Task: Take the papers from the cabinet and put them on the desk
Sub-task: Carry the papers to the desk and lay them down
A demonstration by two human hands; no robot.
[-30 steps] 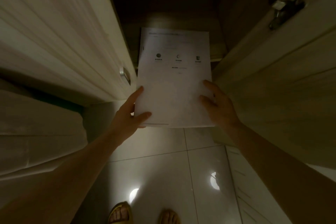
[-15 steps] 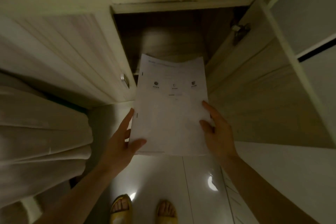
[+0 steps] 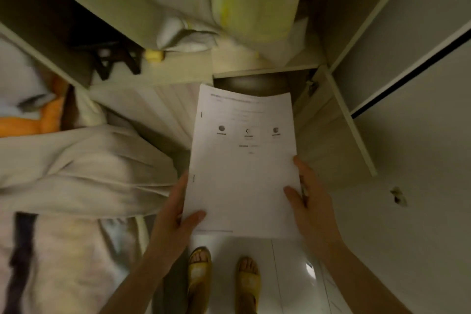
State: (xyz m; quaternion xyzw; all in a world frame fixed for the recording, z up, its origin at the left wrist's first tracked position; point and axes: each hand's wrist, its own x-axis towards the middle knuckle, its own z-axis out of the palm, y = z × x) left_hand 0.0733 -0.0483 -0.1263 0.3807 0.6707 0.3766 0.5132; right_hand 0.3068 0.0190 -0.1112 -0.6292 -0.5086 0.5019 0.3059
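A white stack of printed papers [image 3: 242,173] with three small round marks near its top is held flat in front of me, above the floor. My left hand [image 3: 175,214] grips its lower left edge, thumb on top. My right hand [image 3: 313,206] grips its lower right edge. Behind the papers' far edge the low cabinet compartment [image 3: 254,83] stands open and dark, with its door [image 3: 331,130] swung out to the right. No desk is in view.
Pale folded bedding [image 3: 76,168] and an orange item [image 3: 38,120] lie to the left. A shelf above the cabinet holds bags and cloths [image 3: 229,7]. My feet in yellow sandals [image 3: 224,280] stand on glossy white tiles. A white wardrobe panel [image 3: 420,135] fills the right.
The papers have come out of the cabinet and toward me, held in both hands. The view has risen and pulled back, so the shelf above and the bedding show.
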